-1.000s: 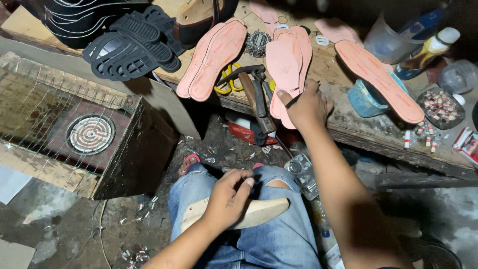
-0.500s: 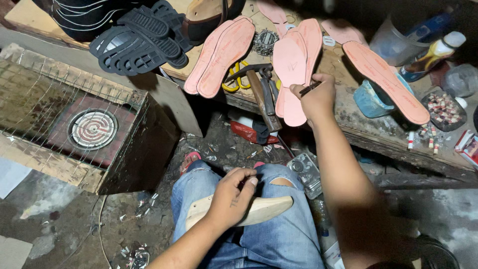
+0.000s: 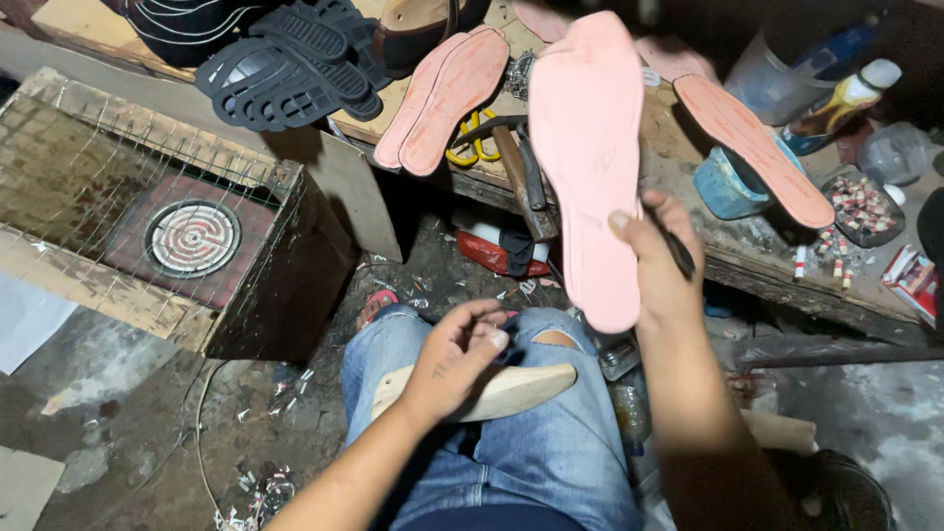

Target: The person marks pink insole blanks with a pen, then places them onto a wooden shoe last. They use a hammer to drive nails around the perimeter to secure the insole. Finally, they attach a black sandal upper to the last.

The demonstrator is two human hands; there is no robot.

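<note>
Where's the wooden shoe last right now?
In the head view the wooden shoe last lies across the person's lap on the blue jeans, low in the centre, under the left hand, below the pink insole raised by the right hand.

Long pink insole (image 3: 590, 167) upright, lifted; pale wooden shoe last (image 3: 521, 390) across lap.

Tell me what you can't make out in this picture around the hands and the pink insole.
Head view:
- Wooden last: its middle is hidden under the left hand.
- Dark tool in the right hand: mostly covered by fingers, kind unclear.
- Pink insole: its top is blurred at the frame edge.
- Hammer: partly behind the insole.
</note>
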